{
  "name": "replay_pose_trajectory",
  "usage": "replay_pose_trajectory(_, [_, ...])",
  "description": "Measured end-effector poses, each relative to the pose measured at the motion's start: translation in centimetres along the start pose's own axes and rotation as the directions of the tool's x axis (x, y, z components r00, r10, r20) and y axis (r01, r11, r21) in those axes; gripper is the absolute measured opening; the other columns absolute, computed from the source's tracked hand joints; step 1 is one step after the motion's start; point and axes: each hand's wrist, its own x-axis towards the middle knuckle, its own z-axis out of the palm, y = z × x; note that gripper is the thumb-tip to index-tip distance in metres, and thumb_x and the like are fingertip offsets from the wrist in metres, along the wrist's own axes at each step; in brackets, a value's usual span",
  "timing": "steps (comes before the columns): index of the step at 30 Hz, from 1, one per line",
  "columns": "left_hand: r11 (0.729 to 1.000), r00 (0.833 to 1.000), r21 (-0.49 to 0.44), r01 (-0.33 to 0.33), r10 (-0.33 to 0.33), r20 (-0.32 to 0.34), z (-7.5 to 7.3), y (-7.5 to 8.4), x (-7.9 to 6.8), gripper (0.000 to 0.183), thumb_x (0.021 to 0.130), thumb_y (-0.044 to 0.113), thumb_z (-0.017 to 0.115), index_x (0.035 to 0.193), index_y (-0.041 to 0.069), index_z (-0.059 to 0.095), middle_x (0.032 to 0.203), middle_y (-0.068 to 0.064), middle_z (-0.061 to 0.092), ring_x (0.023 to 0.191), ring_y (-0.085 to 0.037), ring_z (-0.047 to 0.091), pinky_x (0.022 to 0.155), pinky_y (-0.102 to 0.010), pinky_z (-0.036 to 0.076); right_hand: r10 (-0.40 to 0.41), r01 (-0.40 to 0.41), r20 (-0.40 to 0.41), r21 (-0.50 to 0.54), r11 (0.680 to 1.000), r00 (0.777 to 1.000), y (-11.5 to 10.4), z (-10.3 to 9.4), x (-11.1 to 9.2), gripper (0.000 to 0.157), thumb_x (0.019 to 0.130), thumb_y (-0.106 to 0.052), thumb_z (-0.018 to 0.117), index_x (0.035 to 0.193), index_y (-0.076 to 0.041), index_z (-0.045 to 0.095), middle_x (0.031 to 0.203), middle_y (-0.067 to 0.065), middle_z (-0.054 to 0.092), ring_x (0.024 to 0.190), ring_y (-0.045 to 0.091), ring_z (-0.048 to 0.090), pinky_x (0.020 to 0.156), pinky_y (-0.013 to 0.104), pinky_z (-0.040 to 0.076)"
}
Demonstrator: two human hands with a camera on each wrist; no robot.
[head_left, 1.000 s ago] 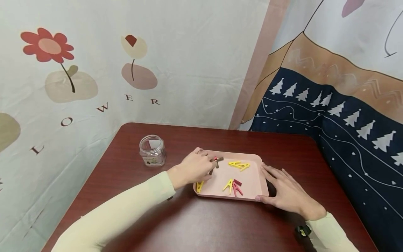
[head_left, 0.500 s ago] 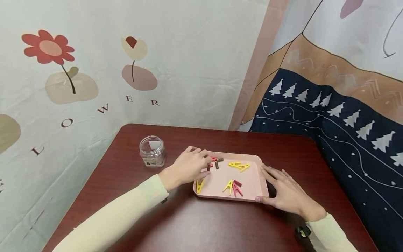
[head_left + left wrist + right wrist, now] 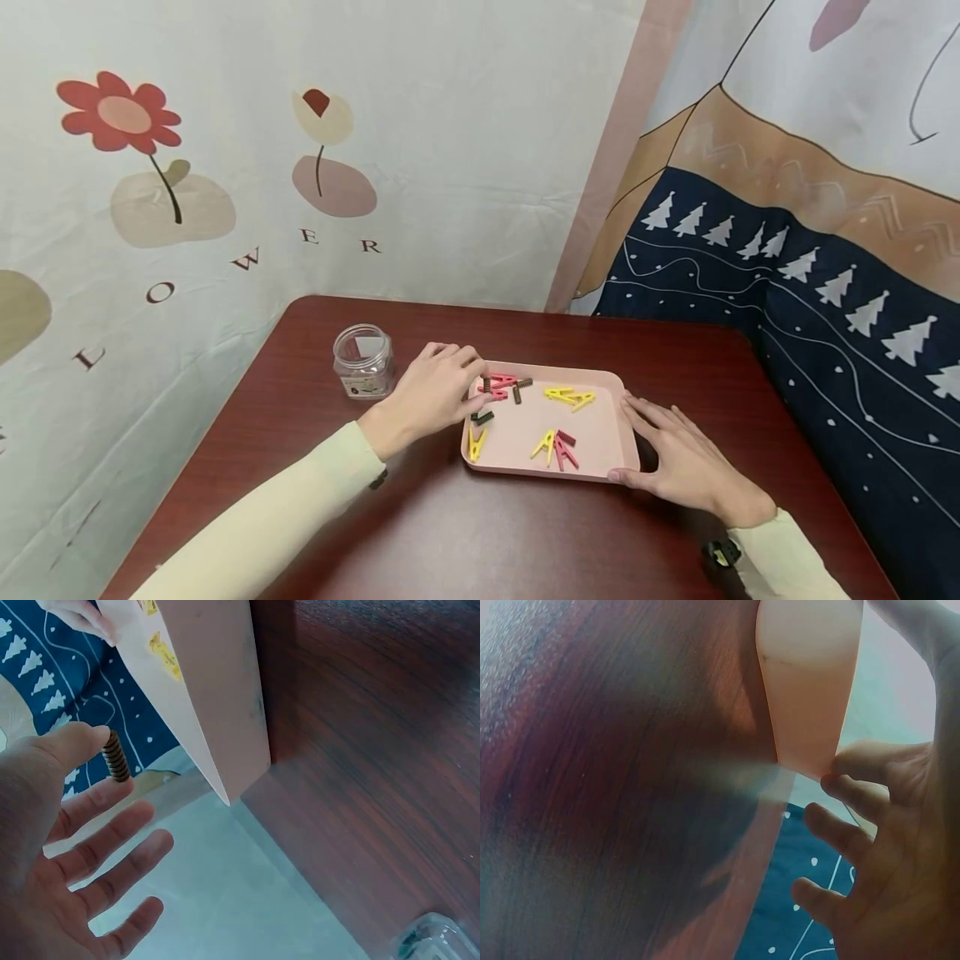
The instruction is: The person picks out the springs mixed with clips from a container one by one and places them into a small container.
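Observation:
My left hand (image 3: 431, 392) is over the left edge of the pink tray (image 3: 517, 433). In the left wrist view, its thumb and index finger pinch a brown coil spring (image 3: 115, 756), and its other fingers are spread. Red clothespins (image 3: 501, 382) lie near the hand, with brown springs (image 3: 517, 395) beside them. Dark green springs (image 3: 484, 418) and a yellow clothespin (image 3: 476, 446) are at the tray's left side. My right hand (image 3: 682, 458) touches the tray's right rim with extended fingers, its thumb at the near corner.
A clear jar (image 3: 363, 362) with an open top stands left of the tray on the brown table (image 3: 480, 533). Yellow clothespins (image 3: 570, 397) lie farther back in the tray. Nearer are another yellow one (image 3: 543, 444), a red clothespin (image 3: 566, 452) and a dark red spring (image 3: 566, 437).
My left hand has moved left toward the tray's edge with the brown spring, uncovering the red clothespins and green springs. My right hand has stayed at the tray's right side.

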Motion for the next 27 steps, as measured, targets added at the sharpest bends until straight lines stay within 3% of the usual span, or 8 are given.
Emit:
replay_pose_trajectory(14, [0.996,0.989,-0.031,0.088,-0.091,-0.115,-0.3,-1.8,-1.4,0.029,0.102,0.042,0.091,0.118,0.019,0.082,0.117,0.000,0.081,0.107,-0.027,0.080,0.108,-0.054,0.062,0.010,-0.010,0.011,0.000,1.000,1.000,0.0,0.0,-0.1,0.119,0.089,-0.083,0.084,0.177,-0.011,0.049,0.185,0.014,0.048,0.166,0.042,0.051,0.137,0.080,0.031])
replay_pose_trajectory(27, [0.982,0.961,-0.089,0.164,-0.179,-0.209,-0.8,-4.2,-2.9,0.031,0.100,0.041,0.091,0.117,0.018,0.081,0.117,-0.003,0.081,0.109,-0.034,0.078,0.100,-0.055,0.059,0.008,-0.008,0.014,-0.011,1.000,1.000,0.1,0.0,0.0,0.118,0.090,-0.083,0.082,0.177,-0.010,0.050,0.185,0.015,0.048,0.167,0.042,0.051,0.138,0.080,0.031])
